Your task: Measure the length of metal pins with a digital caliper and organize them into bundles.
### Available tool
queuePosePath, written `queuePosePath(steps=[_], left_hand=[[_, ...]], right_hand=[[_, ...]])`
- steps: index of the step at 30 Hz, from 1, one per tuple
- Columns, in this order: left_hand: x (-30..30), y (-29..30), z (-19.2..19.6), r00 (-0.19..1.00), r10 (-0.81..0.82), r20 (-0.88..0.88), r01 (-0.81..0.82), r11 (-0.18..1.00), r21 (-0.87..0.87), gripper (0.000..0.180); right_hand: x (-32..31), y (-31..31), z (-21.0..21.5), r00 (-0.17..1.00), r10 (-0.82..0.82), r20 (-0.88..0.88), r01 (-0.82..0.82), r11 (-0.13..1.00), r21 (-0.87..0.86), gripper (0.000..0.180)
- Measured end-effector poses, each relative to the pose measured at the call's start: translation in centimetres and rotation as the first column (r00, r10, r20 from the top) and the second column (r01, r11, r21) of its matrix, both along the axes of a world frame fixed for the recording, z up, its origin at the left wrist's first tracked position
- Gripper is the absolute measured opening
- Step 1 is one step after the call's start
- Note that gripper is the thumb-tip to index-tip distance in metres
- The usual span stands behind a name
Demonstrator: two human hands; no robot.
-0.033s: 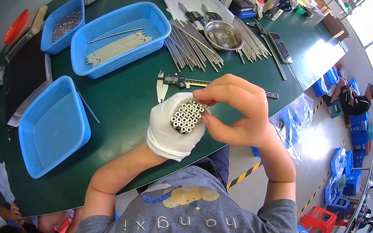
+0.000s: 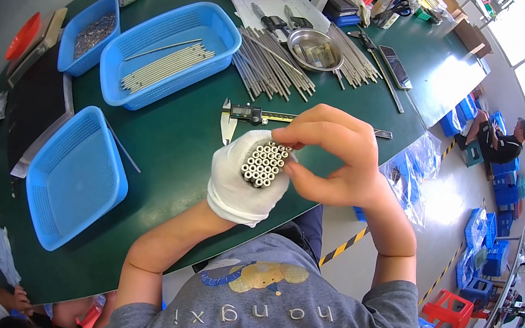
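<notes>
My left hand (image 2: 231,193), in a white glove, is closed round a bundle of thin metal tubes (image 2: 264,164). Their round, hollow ends face up toward me. My bare right hand (image 2: 340,158) comes in from the right, its thumb and index fingertip pinching at a tube on the bundle's upper right edge; the other fingers are curled behind. Just beyond both hands, a digital caliper (image 2: 250,115) lies on the green table (image 2: 157,196), its bar partly hidden by my right hand.
Left stand an empty blue basket (image 2: 75,181), a blue basket (image 2: 225,45) with rods, and one of small metal parts (image 2: 94,36). Farther back are loose rods (image 2: 270,64), a steel bowl (image 2: 315,49), a second caliper (image 2: 383,70) and a phone (image 2: 395,66). A person (image 2: 504,141) sits at right.
</notes>
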State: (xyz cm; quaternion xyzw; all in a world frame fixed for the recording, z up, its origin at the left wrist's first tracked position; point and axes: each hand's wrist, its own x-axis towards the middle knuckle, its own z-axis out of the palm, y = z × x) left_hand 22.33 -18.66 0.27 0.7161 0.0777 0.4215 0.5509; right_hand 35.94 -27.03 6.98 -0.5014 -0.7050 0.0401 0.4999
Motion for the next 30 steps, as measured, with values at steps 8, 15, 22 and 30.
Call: queuePosePath(steps=[8, 15, 22, 30], left_hand=[[-0.1, 0.2, 0.2, 0.999, -0.033, -0.021, 0.033, 0.999, -0.017, 0.025], [0.1, 0.3, 0.1, 0.999, -0.034, 0.011, 0.035, 0.992, -0.122, 0.032], [0.0, 0.5, 0.0, 0.999, -0.042, -0.015, 0.039, 0.986, -0.165, 0.029], [-0.1, 0.4, 0.3, 0.999, -0.01, -0.037, 0.006, 0.996, -0.088, 0.025]], right_hand=[[0.0, 0.2, -0.1, 0.999, -0.004, 0.038, 0.005, 1.0, -0.006, 0.028], [-0.4, 0.3, -0.6, 0.997, -0.078, 0.025, 0.077, 0.996, 0.034, 0.03], [-0.5, 0.9, -0.3, 0.996, -0.071, 0.044, 0.069, 0.997, 0.044, 0.031], [-0.9, 1.0, -0.2, 0.991, -0.112, 0.077, 0.106, 0.991, 0.082, 0.03]])
